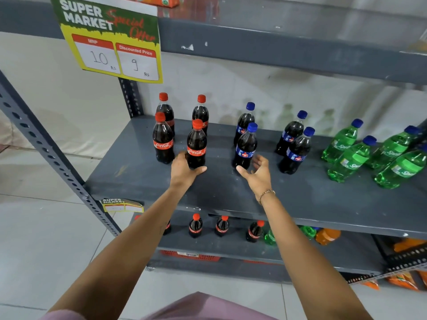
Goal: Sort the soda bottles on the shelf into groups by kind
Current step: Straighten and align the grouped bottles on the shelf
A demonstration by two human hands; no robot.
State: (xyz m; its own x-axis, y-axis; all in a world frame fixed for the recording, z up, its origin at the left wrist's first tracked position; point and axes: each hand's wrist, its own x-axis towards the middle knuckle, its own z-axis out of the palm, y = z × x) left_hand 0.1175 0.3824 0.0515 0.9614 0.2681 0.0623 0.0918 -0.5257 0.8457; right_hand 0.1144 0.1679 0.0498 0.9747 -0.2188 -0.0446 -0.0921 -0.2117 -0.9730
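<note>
Bottles on shelf (pixel 231 188) already grouped: red-capped colas (pixel 196 144), blue-capped colas (pixel 246 146), green sodas (pixel 351 158). Left hand (pixel 184 168) wrapped round front red-capped cola's base; right hand (pixel 257 169) spread, just beside blue-capped cola. Seemingly only straightening left.

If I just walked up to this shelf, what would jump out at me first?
Probably the yellow offer sign hanging top left. Then the bottles in colour groups along the grey shelf: red-capped colas left, blue-capped colas middle, green bottles right. The left hand touches one cola; the right hand is open.
</note>
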